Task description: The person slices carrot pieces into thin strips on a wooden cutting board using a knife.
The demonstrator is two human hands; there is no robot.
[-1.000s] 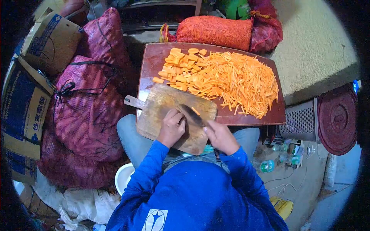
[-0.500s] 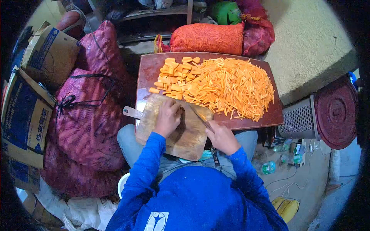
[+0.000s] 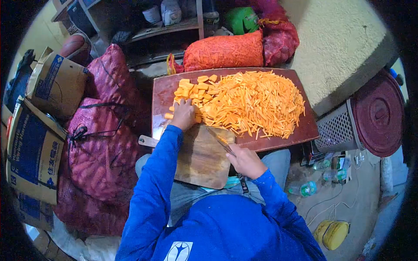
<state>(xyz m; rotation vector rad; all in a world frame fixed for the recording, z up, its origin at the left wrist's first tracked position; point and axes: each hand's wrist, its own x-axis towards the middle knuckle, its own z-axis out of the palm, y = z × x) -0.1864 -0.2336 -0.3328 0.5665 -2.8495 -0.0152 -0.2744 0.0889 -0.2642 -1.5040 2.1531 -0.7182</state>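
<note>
My left hand (image 3: 184, 115) reaches onto the cut carrot pieces (image 3: 191, 90) at the left of the board-like table, fingers apart and touching them. Whether a piece is pinched beneath the fingers is hidden. My right hand (image 3: 247, 162) is closed round the handle of a knife (image 3: 220, 140), its blade pointing up and left over the far right corner of the wooden cutting board (image 3: 202, 158). Bits of orange cling to the blade. A large heap of carrot strips (image 3: 261, 102) lies to the right of the pieces, on the reddish-brown tabletop (image 3: 163, 89).
A metal handle (image 3: 148, 141) juts out left of the cutting board. Behind the table lies a red net sack (image 3: 224, 51) of strips. Large purple net sacks (image 3: 98, 152) and cardboard boxes (image 3: 35, 152) stand left. A lidded basket (image 3: 337, 130) and plastic bottles (image 3: 308, 189) are on the right.
My left hand has moved from the cutting board up and left onto the carrot pieces. My right hand keeps the knife near the board's right edge. The view has shifted slightly.
</note>
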